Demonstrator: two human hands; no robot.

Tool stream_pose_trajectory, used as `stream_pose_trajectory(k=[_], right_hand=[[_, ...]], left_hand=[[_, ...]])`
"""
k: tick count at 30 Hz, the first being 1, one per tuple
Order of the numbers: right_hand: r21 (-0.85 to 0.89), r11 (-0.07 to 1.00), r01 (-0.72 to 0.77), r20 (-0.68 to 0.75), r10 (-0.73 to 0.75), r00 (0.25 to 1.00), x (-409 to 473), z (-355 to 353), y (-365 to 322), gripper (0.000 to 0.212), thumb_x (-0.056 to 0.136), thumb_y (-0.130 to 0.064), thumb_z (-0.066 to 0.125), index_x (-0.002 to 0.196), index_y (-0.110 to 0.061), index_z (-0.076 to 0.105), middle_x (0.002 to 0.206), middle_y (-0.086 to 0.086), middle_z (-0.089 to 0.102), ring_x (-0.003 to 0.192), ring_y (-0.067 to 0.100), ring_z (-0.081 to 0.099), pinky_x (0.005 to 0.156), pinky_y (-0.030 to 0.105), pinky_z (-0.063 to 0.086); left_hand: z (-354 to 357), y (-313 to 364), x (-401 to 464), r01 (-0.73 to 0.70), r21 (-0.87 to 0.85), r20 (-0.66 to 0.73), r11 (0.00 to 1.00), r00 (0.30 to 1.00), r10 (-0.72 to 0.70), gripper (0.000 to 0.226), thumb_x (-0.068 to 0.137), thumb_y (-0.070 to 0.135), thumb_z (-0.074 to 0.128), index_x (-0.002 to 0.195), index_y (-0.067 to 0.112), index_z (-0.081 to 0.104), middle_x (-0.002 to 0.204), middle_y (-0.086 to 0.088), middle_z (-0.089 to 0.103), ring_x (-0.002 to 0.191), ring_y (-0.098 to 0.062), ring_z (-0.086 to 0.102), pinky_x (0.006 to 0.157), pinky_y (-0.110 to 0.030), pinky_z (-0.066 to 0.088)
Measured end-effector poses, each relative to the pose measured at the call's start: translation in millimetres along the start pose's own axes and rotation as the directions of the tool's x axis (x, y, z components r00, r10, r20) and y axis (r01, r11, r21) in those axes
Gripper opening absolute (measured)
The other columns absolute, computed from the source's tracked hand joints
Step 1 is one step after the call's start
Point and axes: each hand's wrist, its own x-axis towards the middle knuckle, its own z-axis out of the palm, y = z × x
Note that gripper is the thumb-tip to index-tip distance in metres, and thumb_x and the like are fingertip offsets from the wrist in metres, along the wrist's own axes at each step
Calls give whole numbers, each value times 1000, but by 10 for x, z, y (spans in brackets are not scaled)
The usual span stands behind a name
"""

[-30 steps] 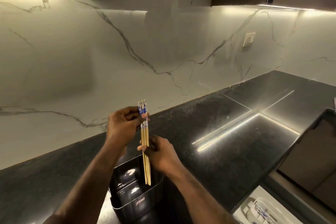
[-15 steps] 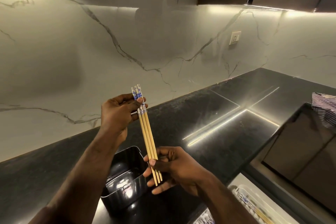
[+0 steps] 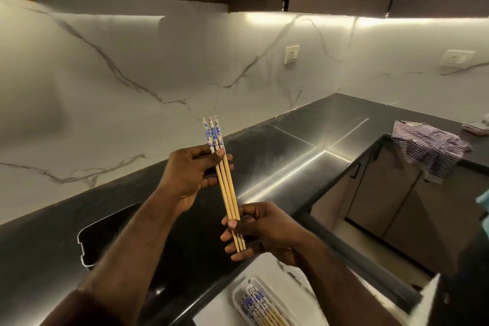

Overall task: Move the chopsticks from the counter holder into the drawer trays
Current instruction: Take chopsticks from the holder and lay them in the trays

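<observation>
Three wooden chopsticks (image 3: 225, 182) with blue-and-white patterned tops are held in the air over the black counter (image 3: 277, 156), tilted with the tops up and left. My left hand (image 3: 193, 172) pinches them just below the patterned ends. My right hand (image 3: 256, 230) grips their thin tips lower down. The black counter holder (image 3: 105, 230) stands at the lower left, partly behind my left forearm. In the open drawer below, a white tray (image 3: 238, 296) holds several more chopsticks (image 3: 258, 304) of the same kind.
A striped cloth (image 3: 428, 148) lies on the counter corner at the right, with another small cloth (image 3: 476, 127) behind it. Dark lower cabinets (image 3: 397, 201) stand at the right. The marble backsplash carries two wall sockets (image 3: 291, 54).
Both hands have carried the chopsticks right, away from the holder and toward the drawer side. The view has swung right and down, showing more of the drawer tray and the striped cloth.
</observation>
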Motion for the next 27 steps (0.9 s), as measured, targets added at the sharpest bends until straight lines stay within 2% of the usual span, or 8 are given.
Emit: stream_pose_trajectory(k=[8, 12, 16, 21, 27], right_hand=[[-33, 999, -7, -19, 6, 1000, -1333, -818, 137, 22, 90, -13, 64, 111, -7, 68, 103, 16, 73, 89, 27, 72, 74, 39, 60], [-69, 998, -2, -77, -3, 997, -1975, -1260, 118, 19, 90, -12, 65, 107, -6, 69, 98, 17, 73, 86, 29, 72, 76, 44, 60], [-87, 995, -42, -100, 33, 994, -2458, -1638, 11, 24, 90, -10, 64, 113, -3, 67, 96, 16, 74, 81, 27, 72, 66, 36, 60], [-120, 989, -82, -112, 69, 991, -2734, -1973, -9, 25, 89, -10, 65, 113, -3, 67, 100, 18, 73, 83, 27, 71, 64, 34, 60], [-167, 967, -190, -133, 169, 977, -2677, -2348, 180, 22, 88, -10, 67, 108, -3, 68, 94, 18, 74, 80, 27, 72, 60, 33, 60]], left_hand=[[1392, -133, -747, -8, -36, 24, 999, 1000, 8, 19, 89, 10, 65, 106, 4, 69, 94, -13, 77, 87, -25, 75, 66, -30, 61], [2083, -204, -967, -2, -80, 69, 997, 998, 7, 19, 88, 11, 66, 105, 3, 70, 94, -14, 77, 87, -26, 75, 67, -31, 61], [2622, -246, -1046, 58, -162, 97, 985, 994, -43, 16, 90, 7, 64, 102, 0, 69, 91, -15, 77, 83, -26, 76, 65, -32, 61], [3010, -440, -1046, 160, -259, 106, 953, 985, -136, 14, 92, 7, 62, 101, -1, 68, 90, -16, 77, 83, -26, 76, 63, -31, 60], [3227, -923, -956, 277, -350, 92, 895, 961, -262, 15, 91, 7, 61, 102, -2, 65, 89, -17, 75, 81, -25, 75, 66, -34, 62]])
